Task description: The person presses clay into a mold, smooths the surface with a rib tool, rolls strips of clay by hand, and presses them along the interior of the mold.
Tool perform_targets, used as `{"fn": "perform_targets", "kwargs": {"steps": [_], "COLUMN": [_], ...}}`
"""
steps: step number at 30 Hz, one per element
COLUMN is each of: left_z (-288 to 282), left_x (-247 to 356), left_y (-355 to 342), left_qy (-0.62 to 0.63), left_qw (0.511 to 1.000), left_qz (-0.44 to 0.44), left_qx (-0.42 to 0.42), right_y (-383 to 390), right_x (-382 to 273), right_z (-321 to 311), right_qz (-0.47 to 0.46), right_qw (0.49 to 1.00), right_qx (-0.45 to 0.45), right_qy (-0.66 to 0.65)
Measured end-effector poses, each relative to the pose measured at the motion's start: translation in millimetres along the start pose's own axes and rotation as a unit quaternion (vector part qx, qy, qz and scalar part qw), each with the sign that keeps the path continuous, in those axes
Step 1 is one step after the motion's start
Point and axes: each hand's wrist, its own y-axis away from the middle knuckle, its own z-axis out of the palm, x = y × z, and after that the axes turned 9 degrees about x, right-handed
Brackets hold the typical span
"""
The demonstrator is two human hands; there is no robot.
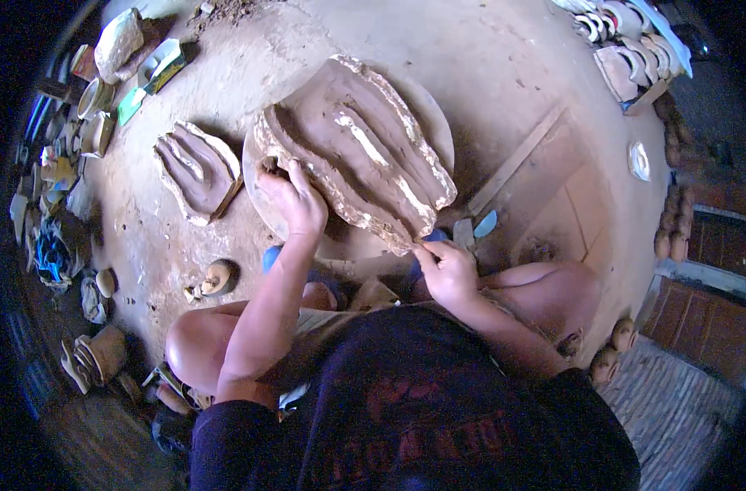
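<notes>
We are seeing wet brown clay packed into the big mould [361, 147], its ridged face gleaming damp while the pale rim is looking rough and crumbly. The small mould [197, 170] is showing the same slick clay inside a chalky, plaster-like edge. The floor [504, 74] is lying matt, dusty and earthen. A wooden slat [516, 159] is looking dry and unpolished. Both hands [295, 200] [447, 270] are looking clay-smeared.

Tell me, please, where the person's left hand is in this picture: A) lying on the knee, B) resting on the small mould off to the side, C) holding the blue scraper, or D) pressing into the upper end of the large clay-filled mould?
D: the left hand has its fingers pushed into the clay at the end of the large mould, while the small mould lies untouched beside it.
</notes>
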Motion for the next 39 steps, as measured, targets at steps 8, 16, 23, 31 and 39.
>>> {"fn": "perform_targets", "kwargs": {"steps": [8,16,23,31,39], "left_z": [6,7,-1,-27,-49], "left_x": [-54,-55,-78,-41,-31], "left_y": [-102,-61,-39,-11,20], "left_qy": [0.293,0.264,0.241,0.251,0.276], "left_qw": [0.948,0.952,0.964,0.958,0.946], "left_qz": [-0.112,-0.096,-0.087,-0.127,-0.156], "left_qx": [-0.047,-0.125,-0.066,-0.055,-0.072], "right_y": [-9,-44,-65,-84,-92], "right_x": [28,-5,-30,-60,-81], "right_z": [7,-5,7,16,28], "right_qz": [0.293,0.325,0.221,0.203,0.124], "right_qw": [0.849,0.831,0.863,0.848,0.886], "right_qx": [-0.038,-0.149,-0.268,-0.268,-0.330], "right_qy": [-0.439,-0.426,-0.367,-0.410,-0.302]}}
